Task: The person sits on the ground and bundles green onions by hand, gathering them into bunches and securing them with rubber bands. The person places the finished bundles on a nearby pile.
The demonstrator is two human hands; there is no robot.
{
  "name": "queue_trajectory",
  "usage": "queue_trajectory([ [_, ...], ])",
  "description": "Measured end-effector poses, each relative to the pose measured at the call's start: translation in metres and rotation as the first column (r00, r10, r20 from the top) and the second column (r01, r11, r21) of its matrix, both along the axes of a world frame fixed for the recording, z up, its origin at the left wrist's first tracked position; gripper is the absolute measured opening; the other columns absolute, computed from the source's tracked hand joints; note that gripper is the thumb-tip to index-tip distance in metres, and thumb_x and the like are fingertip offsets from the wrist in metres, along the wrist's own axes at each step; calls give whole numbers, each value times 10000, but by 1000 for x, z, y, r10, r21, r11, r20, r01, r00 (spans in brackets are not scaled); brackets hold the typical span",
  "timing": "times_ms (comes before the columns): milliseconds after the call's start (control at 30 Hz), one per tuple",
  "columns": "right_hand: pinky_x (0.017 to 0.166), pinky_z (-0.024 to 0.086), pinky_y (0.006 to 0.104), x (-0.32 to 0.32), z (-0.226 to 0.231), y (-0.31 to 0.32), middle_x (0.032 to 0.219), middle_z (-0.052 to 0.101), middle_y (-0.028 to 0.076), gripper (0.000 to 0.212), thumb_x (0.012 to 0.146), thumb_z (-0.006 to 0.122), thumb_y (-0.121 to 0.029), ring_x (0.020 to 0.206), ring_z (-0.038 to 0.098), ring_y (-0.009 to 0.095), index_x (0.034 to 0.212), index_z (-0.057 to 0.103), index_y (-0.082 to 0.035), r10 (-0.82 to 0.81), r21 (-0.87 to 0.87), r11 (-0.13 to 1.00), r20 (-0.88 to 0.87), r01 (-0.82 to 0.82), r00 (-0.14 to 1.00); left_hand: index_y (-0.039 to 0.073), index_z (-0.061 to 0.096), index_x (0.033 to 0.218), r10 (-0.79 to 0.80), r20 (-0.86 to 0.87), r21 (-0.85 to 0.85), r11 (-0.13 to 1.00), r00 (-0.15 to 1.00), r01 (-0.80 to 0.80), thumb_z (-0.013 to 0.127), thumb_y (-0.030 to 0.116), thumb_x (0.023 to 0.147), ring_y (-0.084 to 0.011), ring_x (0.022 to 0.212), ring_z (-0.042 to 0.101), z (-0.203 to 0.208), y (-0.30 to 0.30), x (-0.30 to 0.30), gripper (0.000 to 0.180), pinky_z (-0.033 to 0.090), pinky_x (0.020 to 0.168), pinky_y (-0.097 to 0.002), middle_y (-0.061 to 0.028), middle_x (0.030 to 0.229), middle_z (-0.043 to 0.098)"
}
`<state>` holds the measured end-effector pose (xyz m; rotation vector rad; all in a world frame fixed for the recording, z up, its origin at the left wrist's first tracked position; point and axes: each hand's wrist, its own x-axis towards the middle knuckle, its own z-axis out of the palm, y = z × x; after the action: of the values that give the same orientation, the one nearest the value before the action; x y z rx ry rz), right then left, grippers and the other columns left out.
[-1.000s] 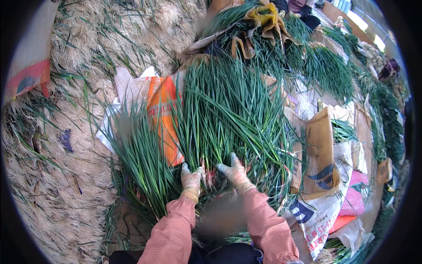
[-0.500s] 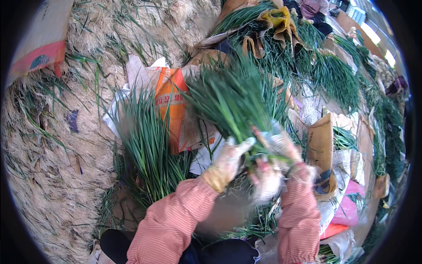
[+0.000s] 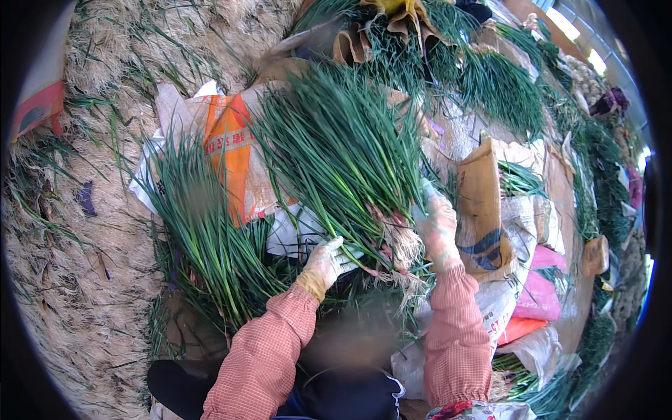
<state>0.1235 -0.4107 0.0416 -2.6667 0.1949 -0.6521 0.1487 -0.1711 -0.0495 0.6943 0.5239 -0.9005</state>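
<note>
A large fanned bunch of spring onions (image 3: 350, 150) lies in front of me, leaves pointing away and pale roots (image 3: 404, 246) toward me. My left hand (image 3: 325, 267), in a soiled pale glove, is at the near left of its root end, with a slim stalk between thumb and fingers. On the bunch's right side rests my right hand (image 3: 439, 227), gloved too, its fingers stretched out along the stems; part of its thumb side is hidden. Another pile of spring onions (image 3: 210, 245) lies left of my left hand.
Beneath the bunch is an orange and white woven sack (image 3: 234, 150). A brown paper sack (image 3: 479, 189) stands right of my right hand, beside pink and white bags (image 3: 539, 297). Pale rooty litter (image 3: 84, 280) covers the left; more green bundles (image 3: 490, 80) lie at the back.
The bunch, blurred and held up between both hands, has come down and spread out. My left hand has shifted left and lower; the right has moved to its side. The view has shifted slightly.
</note>
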Motion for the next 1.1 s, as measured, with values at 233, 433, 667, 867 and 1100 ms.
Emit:
queue_trajectory([
  [233,574,503,408,-89,-37,70,711,649,146,370,874,598,-457,625,651,290,882,622,-88,217,357,934,-618,24,756,14,558,1123,-8,218,-118,992,976,34,520,124,915,-330,1058,607,27,9,-29,238,472,939,-475,-202,1136,623],
  [433,734,514,401,-108,-27,132,849,665,181,551,921,439,-571,732,656,342,1125,597,-84,444,466,880,-738,-92,508,9,521,1272,-260,380,164,963,888,212,571,87,896,-192,876,657,54,42,-69,387,517,793,-311,-151,1061,669],
  [667,821,493,375,-70,-2,144,915,678,217,599,846,617,-485,917,661,324,1242,558,-38,294,434,893,-765,121,573,28,547,995,-385,345,460,864,856,203,634,-7,810,-115,478,560,45,53,-94,208,411,409,-207,-117,772,677],
  [867,696,515,317,-80,-51,156,865,686,164,664,851,619,-473,715,674,215,1326,487,-28,418,578,790,-752,204,509,14,474,939,-313,228,469,865,922,178,615,-44,793,-199,585,636,26,71,-94,212,507,440,-278,-105,780,633],
  [1100,604,508,380,-96,-87,169,719,653,148,371,920,539,-407,643,645,269,947,613,-44,285,609,762,-620,219,731,19,488,976,-253,211,442,886,944,139,602,-49,819,-197,586,638,22,71,-100,206,490,422,-272,-110,760,626],
])
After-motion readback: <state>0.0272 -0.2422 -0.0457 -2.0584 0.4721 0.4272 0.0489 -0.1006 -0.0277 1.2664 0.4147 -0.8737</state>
